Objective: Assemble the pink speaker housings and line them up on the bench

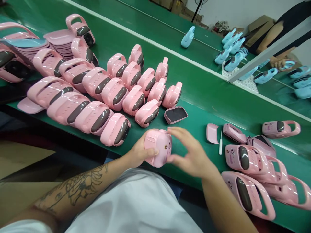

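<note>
My left hand (142, 149) grips a rounded pink plastic housing (159, 152) low over the table edge, its thumb pressed on the face. Small printed figures show on that housing. At its right side is my right hand (190, 150), thumb and fingers spread apart; the fingertips are at the housing's edge, and whether they touch it I cannot tell. Just beyond lies a pink-rimmed part with a dark panel (176, 114). To the right are a curved pink panel (212, 133) and a white-handled screwdriver (220, 146).
Rows of pink handled housings (115, 94) fill the left of the green table (194, 116). Stacked pink panels (60, 42) stand behind them. More printed pink housings (245, 158) lie at right. Beyond a divider, a person's hand (279, 61) is among blue housings (266, 76).
</note>
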